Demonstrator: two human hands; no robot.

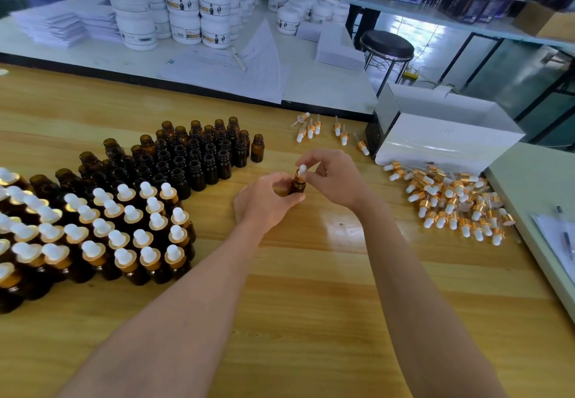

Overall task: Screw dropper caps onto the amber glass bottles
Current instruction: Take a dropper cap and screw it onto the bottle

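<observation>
My left hand [267,200] grips an amber glass bottle [298,186] upright above the middle of the wooden table [311,288]. My right hand [333,177] pinches a gold dropper cap [301,173] with a white bulb that sits on the bottle's neck. Several open amber bottles [193,158] stand in a block at the left. Nearer to me on the left stand several capped bottles [124,229]. A heap of loose dropper caps [451,201] lies on the right.
A white box [441,136] lies at the right rear, with a few stray dropper caps [323,131] beside it. White jars [186,12] and papers [236,68] fill the bench behind. A black stool [387,44] stands beyond. A pen [564,233] rests at the far right.
</observation>
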